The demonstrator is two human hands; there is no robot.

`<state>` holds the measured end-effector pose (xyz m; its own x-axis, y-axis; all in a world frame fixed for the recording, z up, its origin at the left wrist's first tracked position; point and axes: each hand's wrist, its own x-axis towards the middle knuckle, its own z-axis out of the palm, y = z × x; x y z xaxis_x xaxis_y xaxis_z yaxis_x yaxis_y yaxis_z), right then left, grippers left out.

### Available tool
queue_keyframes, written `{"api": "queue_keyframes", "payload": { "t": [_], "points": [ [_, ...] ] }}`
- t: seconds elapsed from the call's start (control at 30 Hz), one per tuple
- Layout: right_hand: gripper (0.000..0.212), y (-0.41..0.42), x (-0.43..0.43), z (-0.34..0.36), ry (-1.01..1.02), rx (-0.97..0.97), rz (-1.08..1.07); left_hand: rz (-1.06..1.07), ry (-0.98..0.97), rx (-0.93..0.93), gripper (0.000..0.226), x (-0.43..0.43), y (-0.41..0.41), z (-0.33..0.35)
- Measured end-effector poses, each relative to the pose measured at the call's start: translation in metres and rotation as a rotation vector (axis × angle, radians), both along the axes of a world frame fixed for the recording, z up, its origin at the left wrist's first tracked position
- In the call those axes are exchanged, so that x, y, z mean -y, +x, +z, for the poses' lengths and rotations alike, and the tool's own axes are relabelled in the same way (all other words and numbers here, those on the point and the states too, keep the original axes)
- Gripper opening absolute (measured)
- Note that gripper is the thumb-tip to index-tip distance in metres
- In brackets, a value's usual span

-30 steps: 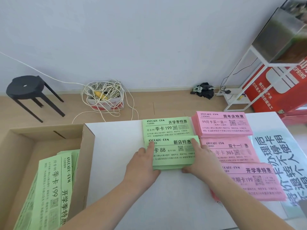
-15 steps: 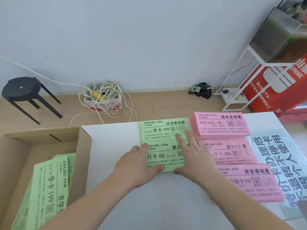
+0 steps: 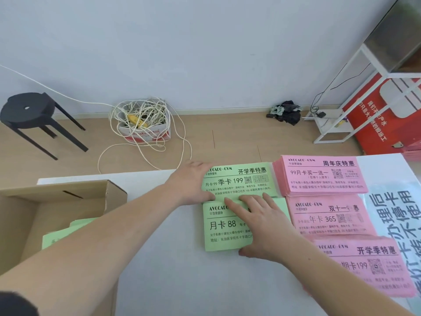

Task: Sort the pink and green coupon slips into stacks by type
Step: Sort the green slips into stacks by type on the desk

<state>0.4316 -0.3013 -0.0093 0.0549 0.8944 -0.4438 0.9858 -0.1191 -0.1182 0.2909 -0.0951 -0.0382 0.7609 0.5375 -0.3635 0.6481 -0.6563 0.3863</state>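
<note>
The left hand (image 3: 193,182) has moved from the near green stack (image 3: 221,226) up to the far green stack (image 3: 241,179), fingers together, flat on its left edge. The right hand (image 3: 264,226) lies flat on the near one, fingers spread. Pink stacks (image 3: 319,174) sit just beside on the right; bare table (image 3: 159,258) runs left to the box (image 3: 114,192)

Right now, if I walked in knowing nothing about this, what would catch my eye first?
The bright paper stands out: three pink stacks run in a column down the right of the white table. Beside them, the left hand rests on the far green stack and the right hand lies on the near green stack. At the left, an open cardboard box holds more green slips.
</note>
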Motion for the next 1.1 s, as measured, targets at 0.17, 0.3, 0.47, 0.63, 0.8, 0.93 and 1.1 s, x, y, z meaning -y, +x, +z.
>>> {"api": "queue_keyframes", "payload": {
  "t": [0.17, 0.3, 0.47, 0.63, 0.8, 0.93, 1.1],
  "points": [
    [0.118, 0.0, -0.003, -0.012, 0.056, -0.007, -0.012, 0.003, 0.057, -0.001, 0.093, 0.001, 0.004, -0.003],
    [0.121, 0.0, -0.002, -0.022, 0.109, 0.014, -0.022, -0.014, 0.076, 0.006, 0.094, 0.002, 0.002, -0.004],
    [0.123, -0.001, 0.0, -0.027, 0.165, 0.011, -0.045, 0.002, 0.046, -0.001, 0.096, -0.003, 0.006, -0.008],
    [0.126, -0.002, 0.0, -0.028, 0.145, 0.021, -0.058, 0.141, -0.172, 0.027, 0.082, -0.011, 0.014, -0.005],
    [0.127, 0.0, 0.0, -0.029, 0.169, 0.04, -0.055, 0.233, -0.302, 0.107, 0.036, -0.006, 0.022, 0.004],
    [0.127, -0.001, 0.001, -0.029, 0.129, 0.068, -0.04, 0.285, -0.338, 0.177, 0.029, -0.002, 0.019, 0.003],
    [0.121, -0.008, -0.002, -0.017, 0.072, 0.07, -0.04, 0.475, -0.292, 0.283, 0.028, 0.003, -0.001, 0.0]
  ]
}}
